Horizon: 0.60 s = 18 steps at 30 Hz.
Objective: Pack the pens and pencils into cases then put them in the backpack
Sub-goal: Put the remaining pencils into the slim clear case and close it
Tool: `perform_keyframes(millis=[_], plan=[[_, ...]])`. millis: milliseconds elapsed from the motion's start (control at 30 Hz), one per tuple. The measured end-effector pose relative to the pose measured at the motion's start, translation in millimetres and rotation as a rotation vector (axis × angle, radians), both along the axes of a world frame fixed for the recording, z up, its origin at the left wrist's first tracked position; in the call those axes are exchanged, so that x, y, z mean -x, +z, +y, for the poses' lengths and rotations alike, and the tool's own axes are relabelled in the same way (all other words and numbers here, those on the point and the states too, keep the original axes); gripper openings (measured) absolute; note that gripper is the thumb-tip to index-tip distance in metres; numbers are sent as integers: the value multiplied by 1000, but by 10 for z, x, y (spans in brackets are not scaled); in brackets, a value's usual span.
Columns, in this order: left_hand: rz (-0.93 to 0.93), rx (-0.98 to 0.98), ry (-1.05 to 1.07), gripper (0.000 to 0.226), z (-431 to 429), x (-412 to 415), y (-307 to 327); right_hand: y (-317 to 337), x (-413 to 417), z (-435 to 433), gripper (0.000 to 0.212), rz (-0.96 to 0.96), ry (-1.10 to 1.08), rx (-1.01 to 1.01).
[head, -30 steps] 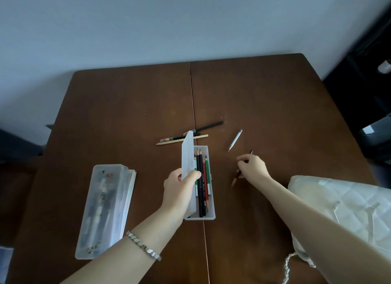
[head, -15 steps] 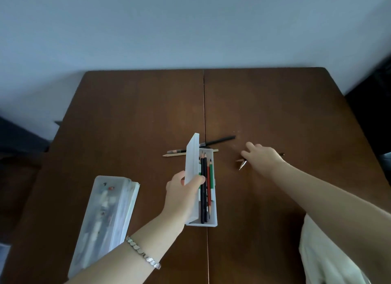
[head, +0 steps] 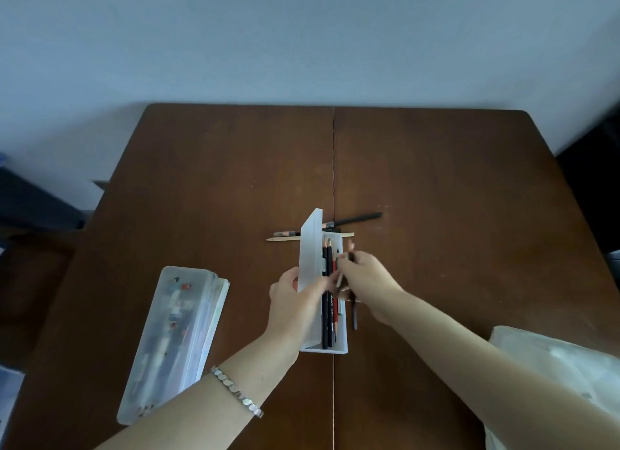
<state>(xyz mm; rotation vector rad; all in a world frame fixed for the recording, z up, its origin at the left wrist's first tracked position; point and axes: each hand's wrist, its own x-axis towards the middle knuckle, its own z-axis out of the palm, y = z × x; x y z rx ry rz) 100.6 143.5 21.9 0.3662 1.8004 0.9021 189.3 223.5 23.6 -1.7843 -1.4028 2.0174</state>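
Observation:
A white plastic pencil case (head: 340, 349) lies open at the table's middle with several black and red pencils (head: 328, 318) inside. My left hand (head: 293, 303) holds its raised lid (head: 310, 248) upright. My right hand (head: 367, 282) hovers over the case's right edge, gripping a small bunch of pens and pencils (head: 354, 317) whose dark ends stick out below the fingers. Beyond the case lie a black pencil (head: 355, 219) and a bare wooden pencil (head: 283, 238). A white quilted backpack (head: 553, 376) sits at the lower right.
A second, shut translucent case (head: 174, 339) with pens inside lies at the left on the brown wooden table (head: 453, 198). A seam runs down the table's middle. A pale wall stands behind the far edge.
My right hand picked up the loose pens from the table's right side and moved left over the open case. My left hand kept holding the lid up.

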Motion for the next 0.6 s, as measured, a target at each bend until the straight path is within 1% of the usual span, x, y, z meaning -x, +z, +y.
perform_keyframes(millis=[67, 167, 200, 300, 367, 400, 500, 600], plan=[[8, -23, -6, 45, -14, -19, -3, 51, 83, -74, 22, 1, 70, 22], [36, -20, -21, 49, -19, 32, -12, 118, 132, -59, 24, -27, 167, -45], [45, -17, -28, 49, -22, 57, -13, 133, 121, -14, 25, -46, 187, -134], [58, -2, 7, 48, -39, 209, -89, 76, 131, 244, 29, -205, 214, -571], [67, 7, 52, 48, -48, 298, -111, -91, 195, 443, 34, -307, 296, -763], [79, 10, 72, 48, -49, 337, -116, -197, 258, 525, 37, -351, 382, -810], [104, 12, 122, 51, -51, 446, -142, -477, 501, 651, 47, -462, 758, -938], [99, 3, 180, 50, -71, 549, -182, -618, 697, 671, 42, -541, 1077, -1110]])
